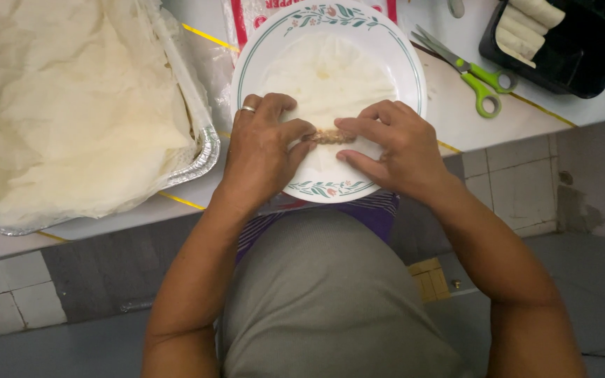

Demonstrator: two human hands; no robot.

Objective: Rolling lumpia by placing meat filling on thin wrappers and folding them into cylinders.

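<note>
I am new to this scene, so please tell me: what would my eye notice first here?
First, the left hand and right hand pressing a thin wrapper around brown filling on a floral-rimmed plate at centre. On the left, a foil tray holds pale sheets. Green-handled scissors lie at upper right.

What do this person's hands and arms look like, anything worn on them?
Both arms are bare from above the elbow down to the hands, with no sleeves, watch or bracelet showing. The left hand wears a plain silver-coloured ring on one finger. The right hand shows no ring or glove. Fingernails look short and unpainted.
</note>
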